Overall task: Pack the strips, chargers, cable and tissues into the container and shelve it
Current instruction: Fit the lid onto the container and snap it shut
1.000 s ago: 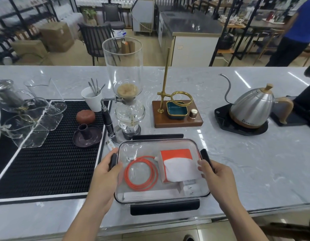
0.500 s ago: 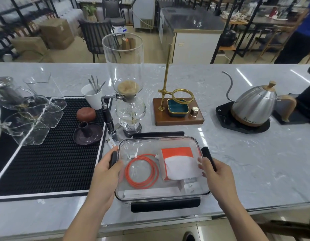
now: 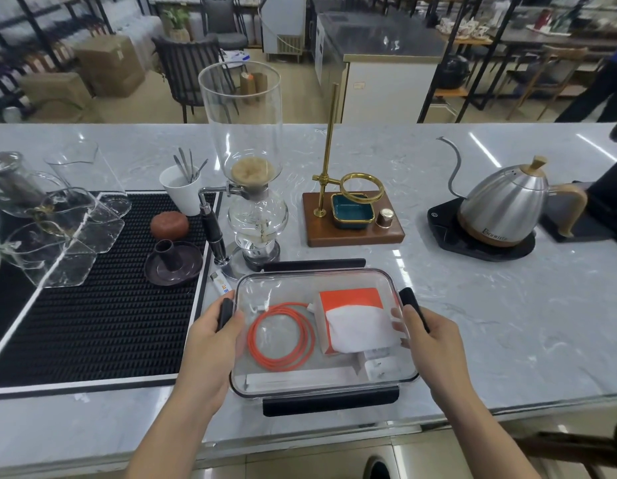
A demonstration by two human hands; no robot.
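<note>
Head view shows your left hand (image 3: pixel 215 335) and right hand (image 3: pixel 428 335) clasping the short ends of the clear rectangular lidded container (image 3: pixel 321 281), its long axis running left-right on the grey marble counter (image 3: pixel 507 323). Inside lie a coiled orange cable (image 3: pixel 281 337), orange tissue pack (image 3: pixel 355 321), white strip (image 3: pixel 298 377) and white charger (image 3: pixel 381 368). Lift evenly.
</note>
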